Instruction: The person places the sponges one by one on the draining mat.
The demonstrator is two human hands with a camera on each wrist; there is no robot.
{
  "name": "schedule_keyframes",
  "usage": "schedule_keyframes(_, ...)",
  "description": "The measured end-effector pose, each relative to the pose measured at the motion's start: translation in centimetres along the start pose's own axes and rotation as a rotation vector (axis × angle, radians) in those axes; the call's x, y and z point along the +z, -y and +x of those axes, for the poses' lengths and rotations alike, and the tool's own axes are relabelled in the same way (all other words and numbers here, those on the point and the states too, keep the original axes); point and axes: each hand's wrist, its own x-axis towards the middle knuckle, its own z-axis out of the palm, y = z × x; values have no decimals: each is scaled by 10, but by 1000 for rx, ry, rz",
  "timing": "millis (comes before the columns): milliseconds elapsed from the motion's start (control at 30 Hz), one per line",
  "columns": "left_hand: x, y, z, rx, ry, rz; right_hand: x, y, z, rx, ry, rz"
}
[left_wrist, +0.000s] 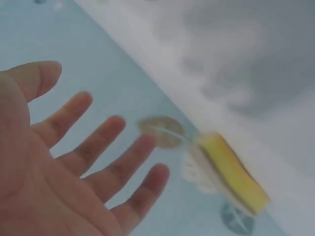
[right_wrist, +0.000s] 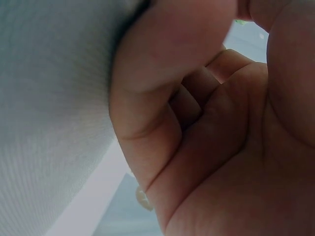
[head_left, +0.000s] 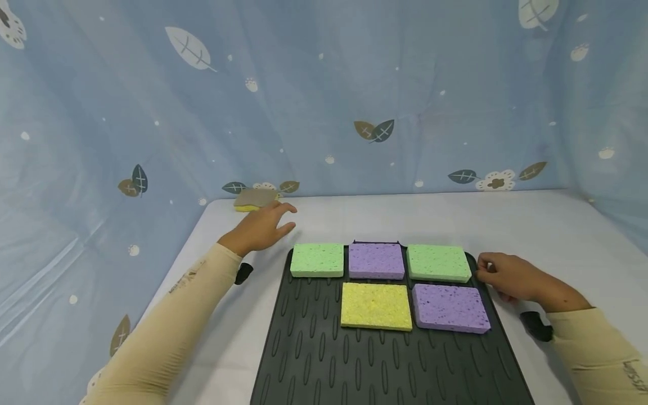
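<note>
My left hand (head_left: 260, 228) is over the far left of the white table, palm down with fingers spread. Just beyond it lies a sponge (head_left: 256, 198) with a grey-brown top and a yellow underside, which the hand partly overlaps in the head view. In the left wrist view, the fingers (left_wrist: 106, 177) hold nothing and the sponge (left_wrist: 231, 172) is apart from their tips. At the right edge of the dark mat, my right hand (head_left: 521, 277) rests with loosely curled fingers, its fingertips close to a green sponge (head_left: 439, 263). No object shows in its palm (right_wrist: 211, 132).
On the ribbed black mat (head_left: 364, 365) lie another green sponge (head_left: 317, 260), a purple sponge (head_left: 376, 261), a yellow sponge (head_left: 376, 306) and a second purple sponge (head_left: 450, 307). A blue leaf-patterned curtain (head_left: 324, 101) hangs behind the white table (head_left: 531, 225).
</note>
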Motion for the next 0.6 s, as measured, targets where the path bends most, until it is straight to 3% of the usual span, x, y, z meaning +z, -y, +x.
schedule_keyframes(133, -3, 19, 11, -81, 24, 17, 1, 0, -1, 2, -2, 12)
schedule_keyframes(300, -2, 43, 21, -123, 30, 41, 2, 1, 1, 9, -6, 10)
schedule_keyframes(600, 2, 75, 41, -284, 42, 32, 0, 2, -4, -2, -19, 19)
